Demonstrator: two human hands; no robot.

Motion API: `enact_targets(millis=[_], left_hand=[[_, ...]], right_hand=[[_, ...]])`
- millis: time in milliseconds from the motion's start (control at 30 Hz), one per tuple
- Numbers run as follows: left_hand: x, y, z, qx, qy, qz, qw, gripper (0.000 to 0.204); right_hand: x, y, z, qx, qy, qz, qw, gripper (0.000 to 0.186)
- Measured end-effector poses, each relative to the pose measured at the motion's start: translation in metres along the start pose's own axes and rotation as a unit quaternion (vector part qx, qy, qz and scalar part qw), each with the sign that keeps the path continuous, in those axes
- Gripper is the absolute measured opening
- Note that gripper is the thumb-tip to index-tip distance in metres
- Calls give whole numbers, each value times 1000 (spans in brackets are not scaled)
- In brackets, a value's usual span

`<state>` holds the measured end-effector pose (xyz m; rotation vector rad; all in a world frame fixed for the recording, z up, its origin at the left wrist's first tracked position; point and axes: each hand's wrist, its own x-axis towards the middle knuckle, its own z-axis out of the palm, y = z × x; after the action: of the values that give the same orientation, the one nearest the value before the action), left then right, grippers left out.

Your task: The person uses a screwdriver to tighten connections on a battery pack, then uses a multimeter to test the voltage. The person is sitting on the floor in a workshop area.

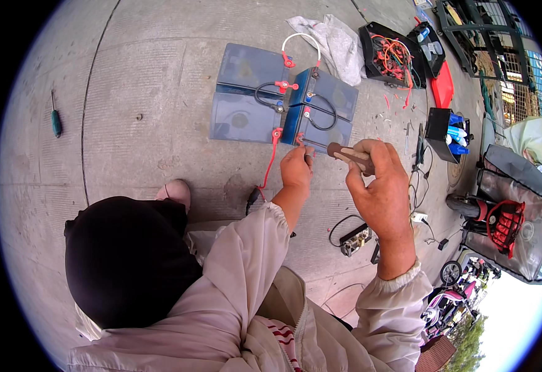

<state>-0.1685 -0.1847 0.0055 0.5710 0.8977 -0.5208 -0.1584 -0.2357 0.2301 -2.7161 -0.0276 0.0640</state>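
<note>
My right hand (379, 186) is wrapped round the brown handle of a screwdriver (348, 155). Its thin shaft points left to a terminal (302, 139) on the near corner of a grey-topped, blue-sided battery (327, 129). Just below that corner, my left hand (296, 168) is closed, its fingertips pinched by a small dark piece I cannot make out. Another battery (336, 93) lies beyond, and two more, a far one (243, 67) and a near one (237, 121), lie to the left. Black jumper cables (334, 113) and a white cable (302, 35) link terminals. A red cable (272, 162) runs down to a black connector (254, 199).
A grey cloth (336, 46) and an open black toolbox (386, 68) full of coloured wires lie at the back. Right of the batteries stands a black box (437, 133) with tubes. A green screwdriver (56, 123) lies far left. Wires and a metal device (355, 242) lie near my right forearm.
</note>
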Motion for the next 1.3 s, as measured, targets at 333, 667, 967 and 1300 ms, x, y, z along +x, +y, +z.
enact_targets(millis=[333, 667, 967, 1300], left_hand=[[1, -5, 3, 14, -33, 47, 998, 26], [10, -10, -1, 35, -20, 67, 997, 24], [6, -2, 1, 26, -14, 30, 999, 25], [13, -8, -5, 70, 10, 54, 996, 24]], right_hand=[[2, 1, -4, 11, 5, 41, 999, 25], [13, 6, 1, -2, -14, 46, 999, 25], [17, 8, 4, -14, -30, 39, 999, 27], [23, -4, 0, -72, -78, 30, 994, 29]])
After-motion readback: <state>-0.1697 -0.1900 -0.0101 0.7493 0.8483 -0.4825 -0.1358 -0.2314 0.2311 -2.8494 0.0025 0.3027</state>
